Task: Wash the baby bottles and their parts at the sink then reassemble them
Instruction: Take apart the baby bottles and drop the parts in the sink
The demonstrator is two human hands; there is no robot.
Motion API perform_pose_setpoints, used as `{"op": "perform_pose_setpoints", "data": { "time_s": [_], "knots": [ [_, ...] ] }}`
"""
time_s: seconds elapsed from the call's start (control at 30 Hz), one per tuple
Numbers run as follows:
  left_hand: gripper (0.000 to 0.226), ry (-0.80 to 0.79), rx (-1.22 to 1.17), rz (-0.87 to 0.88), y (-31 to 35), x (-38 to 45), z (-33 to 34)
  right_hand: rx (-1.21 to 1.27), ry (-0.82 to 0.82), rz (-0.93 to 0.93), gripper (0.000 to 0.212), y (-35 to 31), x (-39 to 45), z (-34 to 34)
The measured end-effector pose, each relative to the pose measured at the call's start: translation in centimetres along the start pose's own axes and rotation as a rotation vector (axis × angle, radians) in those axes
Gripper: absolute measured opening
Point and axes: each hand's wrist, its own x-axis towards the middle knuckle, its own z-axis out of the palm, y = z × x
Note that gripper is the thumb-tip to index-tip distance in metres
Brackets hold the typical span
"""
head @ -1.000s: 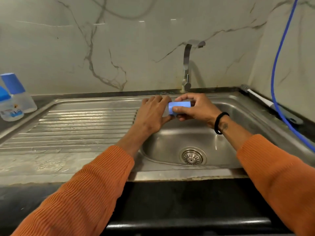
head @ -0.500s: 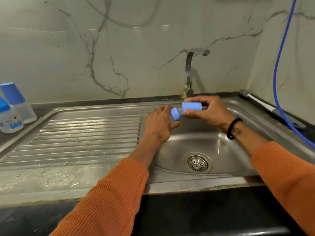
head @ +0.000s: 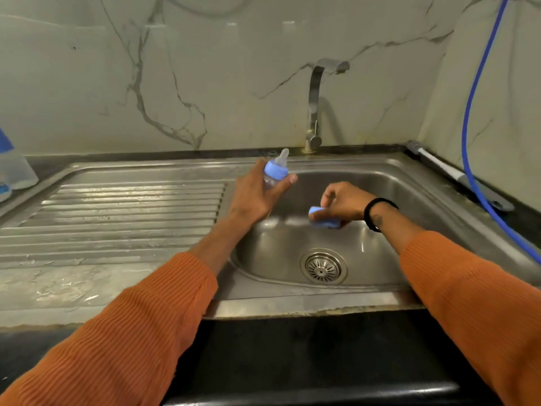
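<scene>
Pulled apart since before: left hand (head: 251,194) fingers grip one bottle (head: 275,171), right hand (head: 342,203) fingers hold one blue cap (head: 323,218) lower over the sink (head: 409,183); two bottles (head: 14,168) stand far left.

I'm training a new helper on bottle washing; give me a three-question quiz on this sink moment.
1. True or false: the blue cap is on the bottle.
2. Which hand grips the bottle: A) left hand, B) right hand?
3. Fill in: the bottle's teat points ____.

Key: 1. false, the right hand holds it low in the sink. 2. A. 3. up.
</scene>
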Motion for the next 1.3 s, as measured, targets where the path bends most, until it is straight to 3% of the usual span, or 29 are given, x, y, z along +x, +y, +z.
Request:
{"op": "perform_pose_setpoints", "data": {
  "time_s": [0.1, 0.27, 0.73, 0.8, 0.9, 1.0, 1.1, 1.2, 1.3],
  "knots": [
    [0.044, -0.030, 0.034, 0.004, -0.1, 0.0, 0.3, -0.292, -0.194, 0.093, 0.043, 1.5, 0.3, 1.6],
    [0.062, -0.097, 0.147, 0.014, 0.0, -0.2, 0.3, -0.321, -0.436, 0.234, 0.046, 2.6, 0.5, 3.7],
    [0.062, -0.129, 0.111, 0.126, 0.2, -0.7, 0.9, -0.471, -0.517, 0.263, 0.044, 2.7, 0.2, 4.9],
    [0.063, -0.130, 0.116, 0.138, 0.1, -0.7, 1.0, -0.419, -0.467, 0.254, 0.037, 2.1, 0.3, 4.4],
    [0.062, -0.133, 0.112, 0.150, -0.1, -0.6, 1.1, -0.277, -0.214, 0.194, 0.013, 1.1, 0.9, 2.8],
    [0.060, -0.132, 0.091, 0.140, -0.1, -0.6, 1.2, -0.097, -0.013, 0.152, 0.013, 0.7, 1.4, 1.2],
    [0.061, -0.121, 0.119, 0.117, -0.2, -0.5, 1.3, 0.139, 0.027, 0.103, 0.014, -0.1, 1.0, 0.9],
    [0.071, -0.110, 0.179, 0.077, -0.2, -0.3, 1.4, 0.557, 0.049, 0.080, 0.021, -2.1, 0.6, 0.6],
    [0.070, -0.113, 0.237, 0.023, -0.4, 0.0, 1.4, 0.805, -0.123, 0.077, 0.048, -3.4, 0.4, -0.3]
  ]
}}
